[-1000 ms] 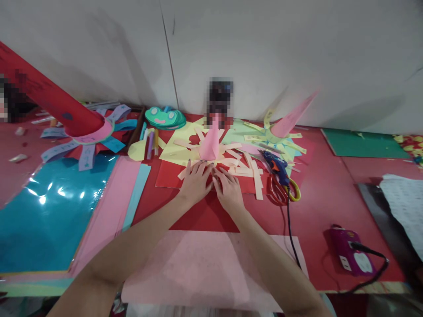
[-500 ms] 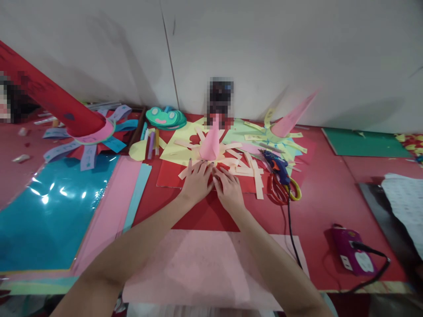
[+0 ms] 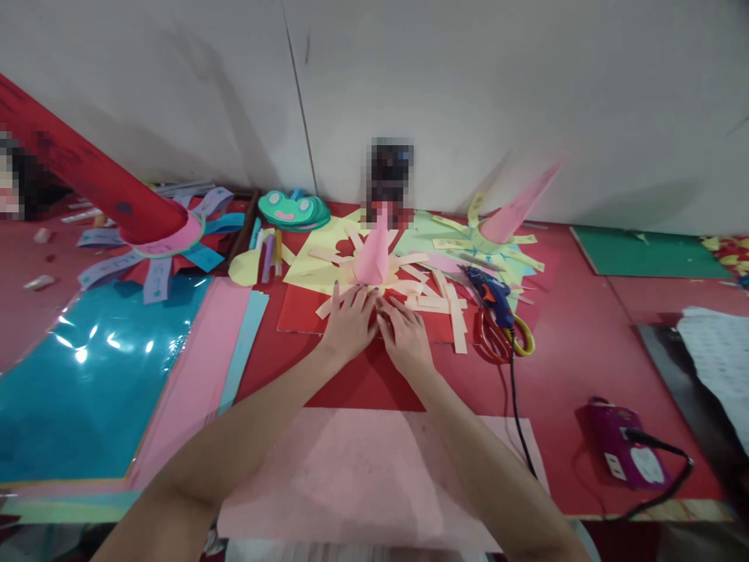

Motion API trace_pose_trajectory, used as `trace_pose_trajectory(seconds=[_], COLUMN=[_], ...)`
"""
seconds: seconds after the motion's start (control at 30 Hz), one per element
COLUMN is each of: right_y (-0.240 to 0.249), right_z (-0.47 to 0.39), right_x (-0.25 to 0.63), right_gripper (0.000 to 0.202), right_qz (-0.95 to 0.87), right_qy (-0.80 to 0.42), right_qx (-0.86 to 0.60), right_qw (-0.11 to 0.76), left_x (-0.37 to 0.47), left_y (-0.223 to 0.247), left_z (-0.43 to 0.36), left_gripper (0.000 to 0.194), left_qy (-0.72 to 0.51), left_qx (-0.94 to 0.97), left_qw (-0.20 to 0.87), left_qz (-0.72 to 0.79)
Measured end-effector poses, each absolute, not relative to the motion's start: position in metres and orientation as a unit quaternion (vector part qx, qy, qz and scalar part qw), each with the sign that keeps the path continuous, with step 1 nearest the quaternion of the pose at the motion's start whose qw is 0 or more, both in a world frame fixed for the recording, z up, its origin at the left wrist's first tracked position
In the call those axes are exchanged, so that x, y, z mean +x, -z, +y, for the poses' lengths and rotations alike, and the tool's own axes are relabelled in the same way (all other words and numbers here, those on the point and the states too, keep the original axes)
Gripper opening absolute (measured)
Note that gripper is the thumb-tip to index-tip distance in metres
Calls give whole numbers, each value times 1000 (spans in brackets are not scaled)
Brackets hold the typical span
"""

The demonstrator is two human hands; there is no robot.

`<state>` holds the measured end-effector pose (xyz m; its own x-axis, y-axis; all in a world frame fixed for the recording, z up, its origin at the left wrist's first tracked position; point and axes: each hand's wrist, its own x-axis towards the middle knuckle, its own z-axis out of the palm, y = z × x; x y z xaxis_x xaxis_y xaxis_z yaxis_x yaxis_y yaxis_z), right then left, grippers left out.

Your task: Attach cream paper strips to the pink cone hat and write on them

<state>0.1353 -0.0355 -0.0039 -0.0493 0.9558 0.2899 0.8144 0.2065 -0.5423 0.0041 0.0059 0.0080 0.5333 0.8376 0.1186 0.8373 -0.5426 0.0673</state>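
left hand (image 3: 349, 324): open, palm down, fingers spread. right hand (image 3: 408, 334): palm down, fingers slightly bent; whether its tips pinch anything cannot be told. pink cone (image 3: 373, 257): upright, just beyond the fingertips, pale strips (image 3: 456, 320) fanned around its base. glue gun (image 3: 495, 300): to the right, next to scissors (image 3: 525, 337). assessment: this looks like pressing at the base. advised: press flat and evenly with both hands, low down, since thin paper would likely dent or lean if pushed higher; fingertips clear of any hot glue.
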Motion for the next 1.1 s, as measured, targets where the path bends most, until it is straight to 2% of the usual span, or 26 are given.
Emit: trace_pose_trajectory(seconds=[0.27,0.53,0.9,1.1], right_y=[9,11,6,10], right_z=[-35,-34,-35,-33], right_x=[141,141,150,149], right_gripper=[30,26,22,24], right_qz=[-683,-695,-609,-604], right_qy=[-140,-134,-273,-246], right_qx=[-624,-610,-604,-626], right_qw=[352,357,435,428], left_x=[3,3,-1,-1], left_y=[-5,-7,-5,-5], left_z=[6,6,4,4], left_gripper=[57,53,47,53], left_qy=[-94,-99,-115,-113], left_qx=[870,868,881,882], left_qw=[2,14,4,5], left_qz=[484,486,458,458])
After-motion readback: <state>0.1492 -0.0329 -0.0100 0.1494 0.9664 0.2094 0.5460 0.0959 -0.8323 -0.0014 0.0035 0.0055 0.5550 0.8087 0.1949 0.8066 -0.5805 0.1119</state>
